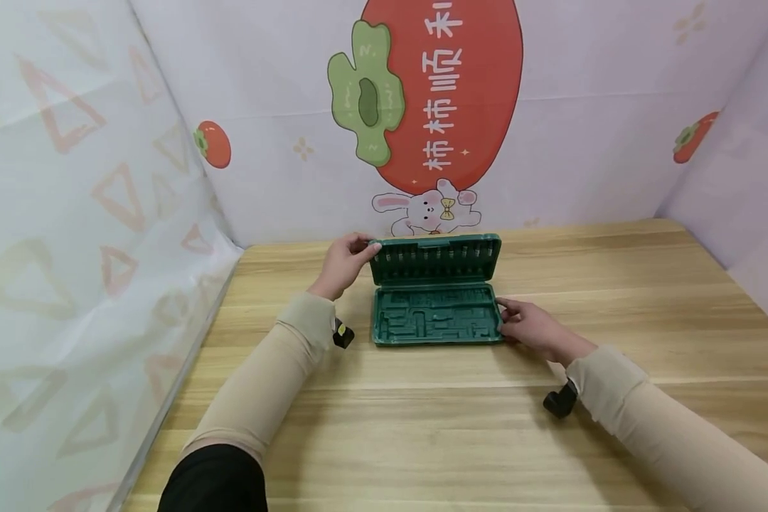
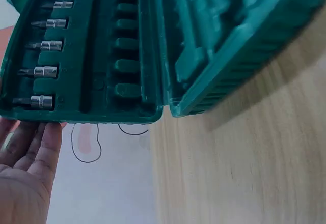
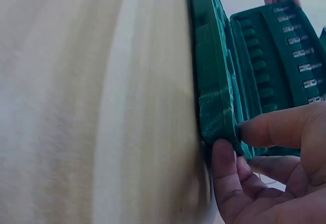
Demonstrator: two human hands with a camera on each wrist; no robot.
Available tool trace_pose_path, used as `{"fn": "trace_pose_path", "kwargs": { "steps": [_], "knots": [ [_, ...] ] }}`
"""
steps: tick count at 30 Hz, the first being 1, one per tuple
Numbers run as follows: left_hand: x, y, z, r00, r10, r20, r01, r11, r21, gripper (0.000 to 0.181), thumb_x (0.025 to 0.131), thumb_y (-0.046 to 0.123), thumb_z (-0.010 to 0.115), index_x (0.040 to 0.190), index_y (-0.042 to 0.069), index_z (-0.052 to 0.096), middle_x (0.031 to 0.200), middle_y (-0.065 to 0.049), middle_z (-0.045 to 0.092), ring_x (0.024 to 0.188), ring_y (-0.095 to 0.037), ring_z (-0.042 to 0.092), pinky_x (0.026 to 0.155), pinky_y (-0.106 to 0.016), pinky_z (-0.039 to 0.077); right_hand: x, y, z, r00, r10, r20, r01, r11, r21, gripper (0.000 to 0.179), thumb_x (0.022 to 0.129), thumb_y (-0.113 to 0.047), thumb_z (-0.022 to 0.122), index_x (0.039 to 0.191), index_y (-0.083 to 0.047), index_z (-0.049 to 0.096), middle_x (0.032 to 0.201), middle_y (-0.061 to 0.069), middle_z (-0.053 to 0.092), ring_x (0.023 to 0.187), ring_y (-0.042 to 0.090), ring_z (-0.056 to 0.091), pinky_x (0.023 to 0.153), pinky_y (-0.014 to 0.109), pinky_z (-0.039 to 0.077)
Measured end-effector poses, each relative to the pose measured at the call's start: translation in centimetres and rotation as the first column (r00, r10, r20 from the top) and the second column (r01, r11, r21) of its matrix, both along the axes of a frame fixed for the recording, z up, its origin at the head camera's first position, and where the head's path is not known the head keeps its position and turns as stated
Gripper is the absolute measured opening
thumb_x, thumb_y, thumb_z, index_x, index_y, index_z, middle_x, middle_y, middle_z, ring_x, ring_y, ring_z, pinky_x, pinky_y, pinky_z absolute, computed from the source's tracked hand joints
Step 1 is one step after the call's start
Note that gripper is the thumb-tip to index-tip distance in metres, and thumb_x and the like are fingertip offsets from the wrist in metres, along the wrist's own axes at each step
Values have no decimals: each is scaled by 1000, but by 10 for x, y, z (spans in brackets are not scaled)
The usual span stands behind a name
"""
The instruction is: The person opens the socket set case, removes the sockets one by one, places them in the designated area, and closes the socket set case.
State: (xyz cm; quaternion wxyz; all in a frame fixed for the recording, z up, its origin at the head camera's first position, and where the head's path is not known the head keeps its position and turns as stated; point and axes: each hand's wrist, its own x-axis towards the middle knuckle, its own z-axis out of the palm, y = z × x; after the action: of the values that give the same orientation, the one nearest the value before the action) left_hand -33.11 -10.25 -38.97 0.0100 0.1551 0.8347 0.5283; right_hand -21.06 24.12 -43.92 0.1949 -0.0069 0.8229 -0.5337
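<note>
A dark green plastic tool case (image 1: 435,340) lies unfolded on the table, its lid (image 1: 430,273) tilted up at the back. The base has moulded recesses and I see no tools in them. Along the lid runs a row of several silver bit sockets (image 2: 46,72). My left hand (image 1: 343,266) pinches the lid's upper left corner; in the left wrist view its fingers lie at the lid's edge. At the base's right side, my right hand (image 1: 537,329) grips the front corner, thumb and fingertips on the rim, as the right wrist view shows.
The case stands on a wood-grain table (image 1: 422,427). Behind it hangs a white cloth (image 1: 281,192) printed with persimmons and a rabbit, and another cloth (image 1: 70,249) closes off the left side. Small black devices (image 1: 560,400) sit under both wrists.
</note>
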Motion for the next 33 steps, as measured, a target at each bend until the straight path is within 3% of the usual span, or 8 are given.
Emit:
{"fn": "trace_pose_path", "kwargs": {
  "steps": [6, 11, 16, 21, 26, 33],
  "knots": [
    [-1, 3, -1, 996, 61, 61, -66, 995, 79, 40, 108, 25, 59, 142, 3, 59, 133, -19, 64, 124, -32, 60, 106, -47, 47, 7, -4, 0, 1000, 22, -17, -22, 1000, -9, 71, 101, 3, 54, 160, 11, 16, 116, 21, 44, 92, 24, 52, 76, 33, 53],
    [-2, 9, 0, 993, 87, 74, -98, 983, 154, 37, 108, 24, 59, 135, -1, 60, 129, -20, 64, 121, -33, 60, 105, -47, 48, 14, -4, 2, 998, 26, -53, -26, 1000, 7, 74, 98, 2, 58, 159, 13, 18, 120, 23, 48, 90, 22, 55, 73, 31, 53],
    [-6, 15, -3, 985, 122, 120, -140, 978, 152, 38, 110, 23, 55, 139, 0, 59, 134, -20, 60, 123, -34, 59, 103, -44, 50, 21, -2, -2, 997, 22, -74, -19, 999, 36, 75, 96, 0, 62, 158, 12, 23, 122, 23, 52, 89, 21, 55, 72, 30, 50],
    [-14, 19, -9, 971, 80, 224, -113, 984, 136, 47, 111, 16, 50, 153, -4, 44, 149, -23, 51, 135, -35, 53, 109, -45, 45, 26, -2, -3, 998, 12, -67, -11, 1000, 17, 74, 95, 2, 62, 158, 13, 24, 121, 24, 52, 93, 22, 56, 75, 30, 52],
    [-18, 19, -17, 952, 47, 303, -89, 988, 128, 52, 109, 9, 49, 156, -8, 35, 156, -25, 43, 143, -34, 44, 113, -43, 40, 27, -4, -3, 998, 15, -63, -15, 1000, -2, 74, 94, 5, 61, 157, 14, 24, 118, 24, 51, 94, 23, 57, 76, 31, 55],
    [-20, 14, -29, 909, 7, 417, -93, 978, 185, 54, 110, 8, 49, 158, -7, 30, 163, -23, 31, 150, -34, 32, 118, -42, 34, 31, -1, -4, 995, 45, -90, -41, 998, 42, 74, 94, 2, 63, 156, 16, 26, 115, 22, 54, 94, 24, 58, 77, 33, 54]
  ]
}}
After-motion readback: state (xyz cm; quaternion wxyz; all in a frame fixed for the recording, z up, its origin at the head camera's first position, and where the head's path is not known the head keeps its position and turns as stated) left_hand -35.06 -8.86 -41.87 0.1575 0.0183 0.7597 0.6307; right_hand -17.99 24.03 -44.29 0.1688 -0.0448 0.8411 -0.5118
